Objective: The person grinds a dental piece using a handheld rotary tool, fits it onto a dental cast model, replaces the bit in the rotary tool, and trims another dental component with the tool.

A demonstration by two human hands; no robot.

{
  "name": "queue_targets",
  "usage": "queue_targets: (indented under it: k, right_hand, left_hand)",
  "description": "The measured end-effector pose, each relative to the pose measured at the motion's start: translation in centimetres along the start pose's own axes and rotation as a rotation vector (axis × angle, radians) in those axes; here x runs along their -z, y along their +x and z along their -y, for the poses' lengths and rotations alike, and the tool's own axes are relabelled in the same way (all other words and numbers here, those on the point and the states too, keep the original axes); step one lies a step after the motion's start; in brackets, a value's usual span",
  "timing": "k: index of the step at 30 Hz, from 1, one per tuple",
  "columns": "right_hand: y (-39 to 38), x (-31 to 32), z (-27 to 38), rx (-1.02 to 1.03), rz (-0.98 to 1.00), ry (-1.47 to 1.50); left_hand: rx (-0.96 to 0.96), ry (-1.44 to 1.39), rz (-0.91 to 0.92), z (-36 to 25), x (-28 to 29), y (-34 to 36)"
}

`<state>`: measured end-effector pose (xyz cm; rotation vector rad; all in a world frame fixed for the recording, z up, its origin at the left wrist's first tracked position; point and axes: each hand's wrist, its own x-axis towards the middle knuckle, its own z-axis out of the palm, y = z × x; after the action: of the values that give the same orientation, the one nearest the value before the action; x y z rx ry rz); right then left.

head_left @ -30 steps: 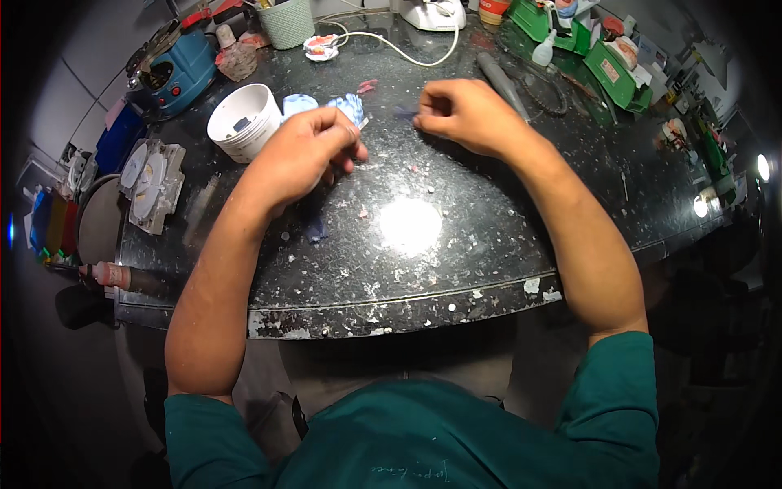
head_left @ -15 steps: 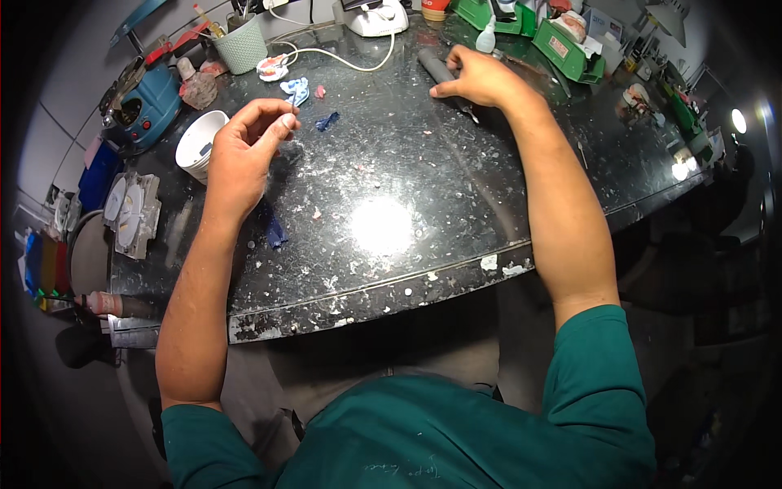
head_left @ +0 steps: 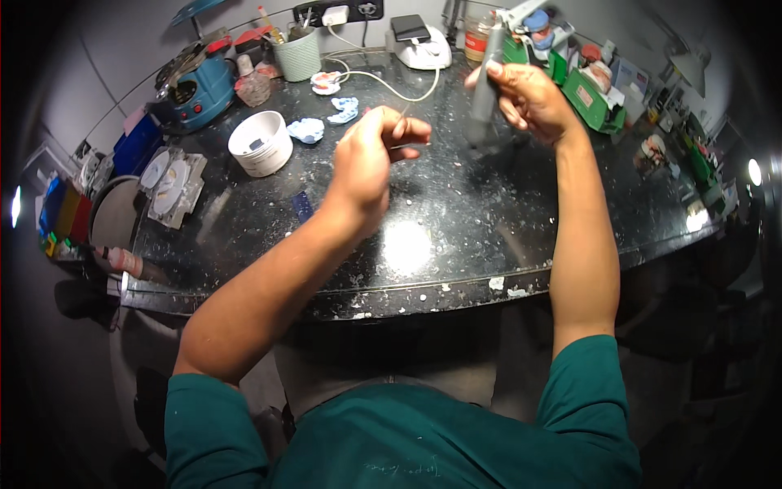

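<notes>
My right hand (head_left: 531, 99) is closed around a grey cylindrical tool (head_left: 487, 88), held nearly upright above the far part of the dark bench (head_left: 456, 232). The tool's lower end is smeared by motion. To its left, my left hand (head_left: 376, 155) is raised with its fingers bent and pinched; a thin dark tip pokes up from them, too small to name. Left of that hand, two light-blue lumpy pieces, one nearer (head_left: 305, 130) and one farther (head_left: 343, 110), lie beside a white round tub (head_left: 261, 145). A dark-blue strip (head_left: 302, 206) rests by my left wrist.
A tooth model (head_left: 327, 82) sits near a green pen cup (head_left: 298, 55). A cable (head_left: 391, 92) runs to a white device (head_left: 423, 50). Green bins (head_left: 592, 102) stand back right, a blue machine (head_left: 194, 94) back left. A grey-white plaster-like block (head_left: 173, 186) lies at left.
My right hand has lifted the grey tool off the bench and tilted it upright. My left hand has moved right, toward it. The whole view has shifted.
</notes>
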<state>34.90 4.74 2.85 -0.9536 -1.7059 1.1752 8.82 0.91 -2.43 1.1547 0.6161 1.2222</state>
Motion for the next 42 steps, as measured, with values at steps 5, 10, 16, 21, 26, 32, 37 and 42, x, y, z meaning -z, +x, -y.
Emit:
queue_targets:
  k: [5,10,16,21,26,32,37,42]
  right_hand:
    - [1.5,-7.8,0.1,0.206,-0.108,-0.073]
    - [2.1,-10.5,-1.4,0.099,-0.129,-0.074]
    - [1.6,-8.8,-1.5,-0.013,0.278,0.364]
    - [1.8,-9.2,-1.8,0.032,0.261,0.265]
    - [1.9,-9.0,-1.7,0.041,0.117,0.111]
    - [1.6,-11.1,-0.9,0.049,-0.071,0.011]
    - [1.1,-7.2,-1.4,0.055,0.414,0.277]
    - [0.6,-7.7,-0.9,0.076,0.67,0.322]
  left_hand:
    - [0.054,-0.344,-0.148,2.0,-1.5,0.2]
    - [0.081,-0.209,-0.17,2.6,-1.5,-0.4]
    - [0.401,-0.437,0.038,1.9,-0.9,-0.5]
    - [0.453,-0.525,0.0,2.1,-0.8,-0.8]
    - [0.526,-0.331,-0.023,1.7,0.0,-0.5]
    - [0.032,0.311,-0.168,5.5,-0.7,-0.8]
    - [0.529,-0.488,0.201,1.7,-1.3,-0.7]
    - [0.786,-0.647,0.922,2.6,0.5,-0.5]
